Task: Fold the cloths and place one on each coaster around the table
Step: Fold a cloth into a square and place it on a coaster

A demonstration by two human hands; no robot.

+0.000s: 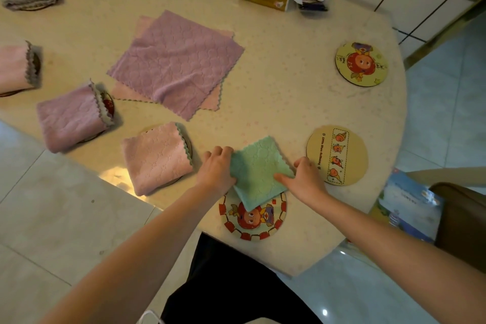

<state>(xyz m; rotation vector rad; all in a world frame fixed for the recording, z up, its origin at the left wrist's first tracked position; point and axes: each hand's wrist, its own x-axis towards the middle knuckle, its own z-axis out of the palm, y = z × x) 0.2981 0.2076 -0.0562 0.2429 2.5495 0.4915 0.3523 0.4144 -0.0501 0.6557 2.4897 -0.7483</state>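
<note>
Currently left hand point(217, 168) and right hand point(306, 177) both pinch the folded green cloth point(259, 172) — it's half off the red-bordered coaster point(265, 229), so releasing now risks it landing off-centre or unfolding.

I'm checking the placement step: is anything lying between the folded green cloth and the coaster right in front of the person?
Nothing visible. The green cloth, held by the left hand and right hand, already overlaps the far edge of the coaster, whose uncovered face has nothing on it.
</note>
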